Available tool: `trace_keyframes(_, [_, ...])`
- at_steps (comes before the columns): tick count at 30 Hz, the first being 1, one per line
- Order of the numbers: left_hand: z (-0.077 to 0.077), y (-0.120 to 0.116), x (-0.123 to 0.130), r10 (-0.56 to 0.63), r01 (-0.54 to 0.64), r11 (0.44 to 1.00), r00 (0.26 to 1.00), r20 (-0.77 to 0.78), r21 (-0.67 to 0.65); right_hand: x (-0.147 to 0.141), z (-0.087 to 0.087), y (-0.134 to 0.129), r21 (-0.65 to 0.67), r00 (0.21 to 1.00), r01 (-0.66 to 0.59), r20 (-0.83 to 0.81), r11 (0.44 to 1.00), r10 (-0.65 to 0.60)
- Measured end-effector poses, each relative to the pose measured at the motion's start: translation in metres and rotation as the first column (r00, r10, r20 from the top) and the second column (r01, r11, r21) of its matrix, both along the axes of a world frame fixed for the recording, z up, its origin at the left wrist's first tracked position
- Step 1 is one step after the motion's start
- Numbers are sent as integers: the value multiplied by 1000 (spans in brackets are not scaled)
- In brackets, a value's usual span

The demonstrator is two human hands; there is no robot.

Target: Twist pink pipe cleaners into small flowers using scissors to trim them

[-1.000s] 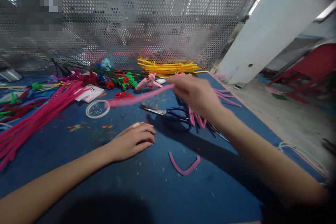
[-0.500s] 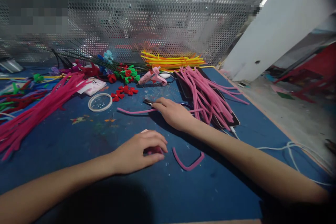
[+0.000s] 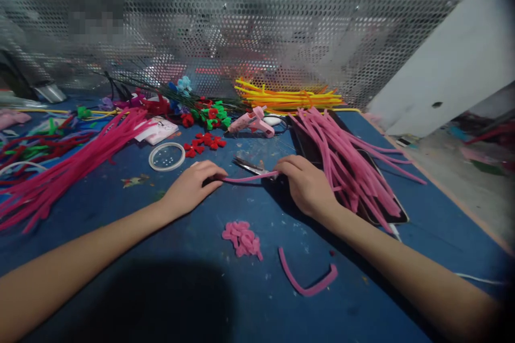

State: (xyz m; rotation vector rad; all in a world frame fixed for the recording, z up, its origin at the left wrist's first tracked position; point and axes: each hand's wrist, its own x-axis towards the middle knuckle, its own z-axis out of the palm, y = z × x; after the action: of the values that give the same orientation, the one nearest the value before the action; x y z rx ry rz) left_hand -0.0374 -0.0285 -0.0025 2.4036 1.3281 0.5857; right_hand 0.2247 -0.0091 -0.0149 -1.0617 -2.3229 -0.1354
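Observation:
A pink fuzzy stem [image 3: 248, 178] is stretched between my two hands. My left hand [image 3: 193, 185] is closed on its left end. Its other end is pinched by my right hand [image 3: 303, 182]. Scissors [image 3: 251, 166] lie on the table just behind the stem, their handles mostly hidden by my right hand. Nearer to me sits a small pile of pink curled pieces [image 3: 242, 238]. A bent pink stem [image 3: 308, 290] lies to the right of that pile. Beside my right hand, a bundle of pink stems [image 3: 350, 158] rests across a dark tablet [image 3: 364, 161].
Magenta stems [image 3: 76, 166] lie at the left. Farther back are a white ring [image 3: 167, 157], red flowers [image 3: 204, 142], a pink glue gun [image 3: 253, 122] and yellow stems [image 3: 289, 96]. A perforated metal panel [image 3: 225, 27] stands behind the blue table [image 3: 257, 311].
My left hand has moved forward from over the curled pieces, uncovering them, and has taken the stem's left end. My right hand has shifted right along the stem. The view has turned slightly left.

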Motion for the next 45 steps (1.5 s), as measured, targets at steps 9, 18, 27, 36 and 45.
trace_keyframes(9, [0, -12, 12, 43, -5, 985, 976, -213, 174, -20, 9, -20, 232, 984, -3, 176, 973, -39])
trace_keyframes(18, [1, -37, 31, -191, 163, 967, 973, 130, 198, -37, 2, -37, 64, 919, -392, -10, 918, 393])
trace_keyframes(27, [2, -34, 26, -213, 194, 977, 925, 314, 90, -43, 10, -49, -205, 810, -457, -497, 865, 310])
trace_keyframes(36, [1, -31, 28, -282, 216, 938, 930, 236, 270, -49, 11, -56, -172, 800, -517, -445, 839, 402])
trace_keyframes(45, [-5, -43, 26, -125, 64, 943, 978, 168, 326, -60, 9, -66, -178, 861, -337, -455, 925, 226])
